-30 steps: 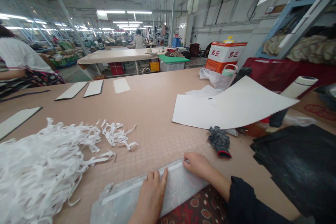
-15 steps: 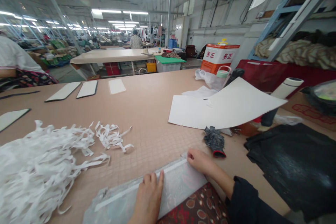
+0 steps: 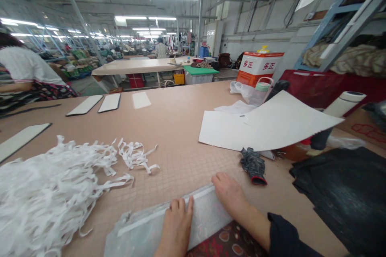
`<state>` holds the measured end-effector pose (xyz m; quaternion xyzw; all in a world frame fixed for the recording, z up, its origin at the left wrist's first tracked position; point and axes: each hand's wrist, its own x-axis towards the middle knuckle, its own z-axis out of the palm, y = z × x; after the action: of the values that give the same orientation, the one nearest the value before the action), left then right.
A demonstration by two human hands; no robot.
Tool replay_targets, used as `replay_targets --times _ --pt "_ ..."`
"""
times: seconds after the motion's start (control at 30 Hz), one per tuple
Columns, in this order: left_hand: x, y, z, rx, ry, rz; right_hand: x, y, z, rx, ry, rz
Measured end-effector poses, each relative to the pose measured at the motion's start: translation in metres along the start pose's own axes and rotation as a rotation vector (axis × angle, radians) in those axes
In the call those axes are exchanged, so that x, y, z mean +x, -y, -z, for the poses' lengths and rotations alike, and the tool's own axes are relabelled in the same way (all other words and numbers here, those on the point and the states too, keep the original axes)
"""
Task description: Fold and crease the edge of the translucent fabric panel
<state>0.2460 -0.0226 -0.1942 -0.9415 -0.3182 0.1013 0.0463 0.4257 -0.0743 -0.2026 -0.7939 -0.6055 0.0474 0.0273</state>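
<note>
head | plastic sleeve [image 3: 208, 213] | under left hand [image 3: 177, 225], right hand [image 3: 229, 194] at edge

From here I see a curled sheet of white card [image 3: 265, 124] on the right of the tan counter [image 3: 169, 128], a dark knit glove with a red cuff [image 3: 253, 165] just below it, and crumpled black cloth [image 3: 337, 192] at lower right. Flat white strips [image 3: 45, 192] heap at lower left; a co-worker in a white shirt [image 3: 27, 64] is at upper left.
</note>
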Motion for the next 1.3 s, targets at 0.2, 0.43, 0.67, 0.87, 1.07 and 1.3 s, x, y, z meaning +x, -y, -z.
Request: replay_targets --times 0.2,0.43,0.67,0.87,1.07,1.3 --pt "-0.023 0.027 -0.008 -0.031 0.062 0.027 -0.026 0.019 -0.027 0.091 -0.164 0.404" --pt "-0.101 0.108 -0.054 -0.116 0.063 0.18 -0.029 -0.043 -0.026 0.211 -0.128 0.207" --pt "-0.064 0.104 -0.009 -0.231 0.18 0.175 -0.01 -0.059 -0.02 0.241 0.022 0.003" --pt "0.017 0.037 0.031 -0.432 0.073 -0.142 -0.008 -0.061 -0.014 0.199 0.043 -0.014" --pt "0.072 -0.019 0.021 -0.564 -0.058 -0.165 -0.013 -0.059 0.002 0.568 0.045 -0.059" --pt "0.092 -0.038 0.01 -0.658 -0.127 -0.03 0.011 -0.058 -0.022 0.942 -0.102 -0.09"
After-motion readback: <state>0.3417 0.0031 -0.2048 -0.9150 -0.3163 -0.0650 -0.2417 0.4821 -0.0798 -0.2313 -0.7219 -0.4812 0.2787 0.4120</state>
